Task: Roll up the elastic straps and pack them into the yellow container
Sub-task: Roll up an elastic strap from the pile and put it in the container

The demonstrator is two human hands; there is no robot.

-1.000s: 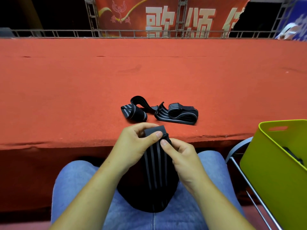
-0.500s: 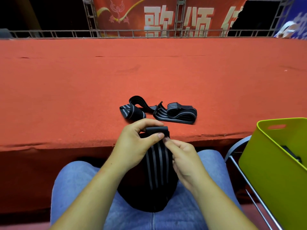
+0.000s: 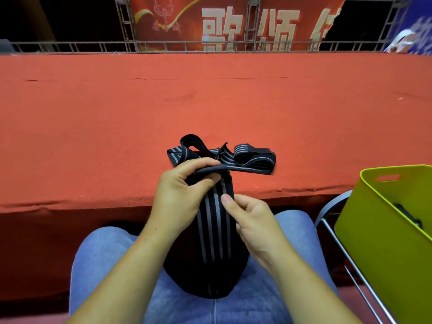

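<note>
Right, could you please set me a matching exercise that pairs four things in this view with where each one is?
Things:
1. held strap
2. loose straps
3. yellow container
4. banner

Places:
A. behind the red table
B. at the far right, below table level
C. lying on the red table
D. gripped by the left hand and right hand

Pairs: 1-D, 2-C, 3-B, 4-A.
</note>
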